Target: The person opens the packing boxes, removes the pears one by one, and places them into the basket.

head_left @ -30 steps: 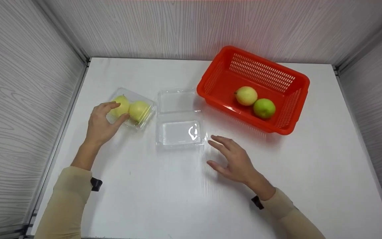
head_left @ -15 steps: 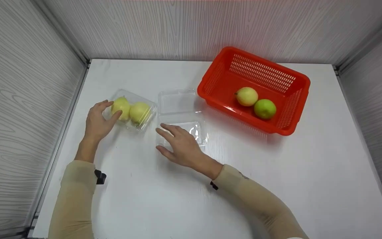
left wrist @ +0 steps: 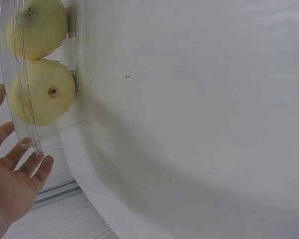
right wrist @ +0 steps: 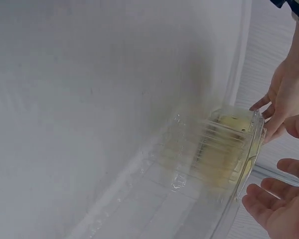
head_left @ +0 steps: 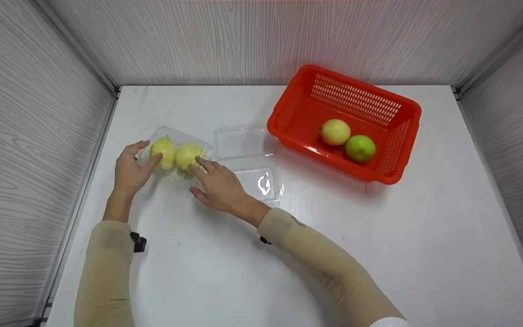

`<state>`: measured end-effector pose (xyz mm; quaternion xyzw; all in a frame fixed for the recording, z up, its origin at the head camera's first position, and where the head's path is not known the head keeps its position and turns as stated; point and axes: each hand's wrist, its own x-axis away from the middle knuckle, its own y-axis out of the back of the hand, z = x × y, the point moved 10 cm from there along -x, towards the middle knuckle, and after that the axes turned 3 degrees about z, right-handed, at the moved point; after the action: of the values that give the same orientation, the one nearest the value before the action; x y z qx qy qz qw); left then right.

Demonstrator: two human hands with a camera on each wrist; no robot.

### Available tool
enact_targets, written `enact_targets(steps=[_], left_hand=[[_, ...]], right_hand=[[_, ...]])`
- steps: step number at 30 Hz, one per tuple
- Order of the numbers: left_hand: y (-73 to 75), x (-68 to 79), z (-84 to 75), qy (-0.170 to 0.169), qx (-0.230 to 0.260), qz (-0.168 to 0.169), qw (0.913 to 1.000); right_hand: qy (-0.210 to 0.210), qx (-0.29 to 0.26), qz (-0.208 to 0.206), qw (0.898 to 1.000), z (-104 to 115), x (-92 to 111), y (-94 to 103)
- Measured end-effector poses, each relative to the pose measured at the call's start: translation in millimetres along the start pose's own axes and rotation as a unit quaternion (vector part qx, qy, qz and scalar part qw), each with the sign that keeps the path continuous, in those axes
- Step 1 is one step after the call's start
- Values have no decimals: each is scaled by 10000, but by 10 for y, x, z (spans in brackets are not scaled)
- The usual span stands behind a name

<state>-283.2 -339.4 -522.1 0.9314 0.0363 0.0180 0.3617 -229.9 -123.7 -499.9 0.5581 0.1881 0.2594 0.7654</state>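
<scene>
A clear plastic clamshell box [head_left: 177,134], its lid down, lies at the left of the table with two yellow pears [head_left: 163,152] inside. My left hand [head_left: 130,170] is at the box's left end, thumb and fingers spread around the corner. In the left wrist view the fingertips [left wrist: 46,163] show right at the box's edge, relaxed and slightly bent. My right hand [head_left: 220,185] reaches over from the right, its fingertips overlapping the box's right end in the head view. Its fingers [right wrist: 266,196] are parted and loosely bent in the right wrist view.
A second clear clamshell box [head_left: 245,141] lies opened flat in the middle, partly behind the right hand. Right of it stands a red basket [head_left: 284,134] holding a pale pear [head_left: 335,132] and a green round fruit [head_left: 360,148]. Wood-patterned panels [head_left: 207,41] enclose the table.
My right hand has moved left, from beside the opened box, across it to the filled box. My left hand has shifted slightly left to the filled box's end.
</scene>
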Motion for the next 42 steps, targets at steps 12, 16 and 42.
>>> enact_targets(steps=[12, 16, 42], left_hand=[[23, 28, 19, 42, 94, -52, 9999], [53, 107, 16, 53, 25, -10, 10000], [277, 894, 160, 260, -452, 145, 9985]], right_hand=[[-36, -94, 591, 9982, 25, -155, -170], [144, -62, 540, 9984, 51, -125, -167], [1148, 302, 146, 9928, 442, 304, -248]])
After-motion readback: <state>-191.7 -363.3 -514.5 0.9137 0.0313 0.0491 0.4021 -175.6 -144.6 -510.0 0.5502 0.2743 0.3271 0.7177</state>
